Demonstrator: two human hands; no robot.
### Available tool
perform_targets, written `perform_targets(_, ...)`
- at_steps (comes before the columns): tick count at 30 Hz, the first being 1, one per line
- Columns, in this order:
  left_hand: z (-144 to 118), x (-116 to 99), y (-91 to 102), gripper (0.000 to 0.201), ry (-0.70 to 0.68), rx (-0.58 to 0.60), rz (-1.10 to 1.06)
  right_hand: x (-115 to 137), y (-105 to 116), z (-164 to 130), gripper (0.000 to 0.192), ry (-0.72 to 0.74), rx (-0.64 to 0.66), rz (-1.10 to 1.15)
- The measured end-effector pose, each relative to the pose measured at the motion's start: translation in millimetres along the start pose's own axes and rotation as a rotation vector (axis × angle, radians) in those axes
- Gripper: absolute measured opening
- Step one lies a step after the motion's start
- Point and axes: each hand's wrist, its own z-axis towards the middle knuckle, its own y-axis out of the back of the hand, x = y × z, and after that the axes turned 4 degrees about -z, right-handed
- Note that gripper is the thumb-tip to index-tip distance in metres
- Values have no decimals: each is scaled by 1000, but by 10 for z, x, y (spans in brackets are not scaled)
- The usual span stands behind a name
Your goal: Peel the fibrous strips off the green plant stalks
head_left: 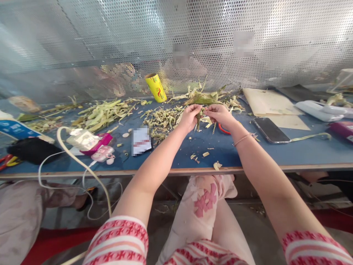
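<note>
Above the blue table, my left hand point(189, 117) and my right hand point(220, 115) meet, fingertips pinched close together. Between them is a small greenish-brown piece of plant point(198, 118), gripped by my left hand, with my right fingertips at its other side. My fingers cover part of it. A loose pile of dry, pale green plant pieces point(160, 119) lies just left of my left hand. Behind both hands are longer dried leaves and stalks point(204, 97). A red curved handle point(224, 129) shows partly from under my right hand.
A yellow cardboard tube point(156, 87) stands tilted near the perforated metal panel point(209, 44). Leafy strips point(104, 115) lie to the left, near a charger with cables point(85, 141). On the right are a phone point(271, 130) and brown paper sheets point(267, 102).
</note>
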Motion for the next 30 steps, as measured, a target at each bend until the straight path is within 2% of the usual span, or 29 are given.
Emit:
perform_targets(7,0,-32,6,23,34,-10,-82,-67,-40,15,20,80,9,-51)
perform_targets(12,-11,-35,-5,15,-11,0,-66,-105,-51,42,22,83,-21,-107)
perform_targets(14,-9,-12,-4,11,-51,37,-16,-116,-51,50,22,78,-48,-148)
perform_targets(19,23,86,40,22,-181,99,234,-111,-72,31,30,90,-78,-259)
perform_targets(23,26,108,67,4,-199,98,319,-71,-112,-2,32,77,-75,-323)
perform_targets(30,12,104,88,29,-201,123,380,-21,-147,-36,26,-4,-47,-249)
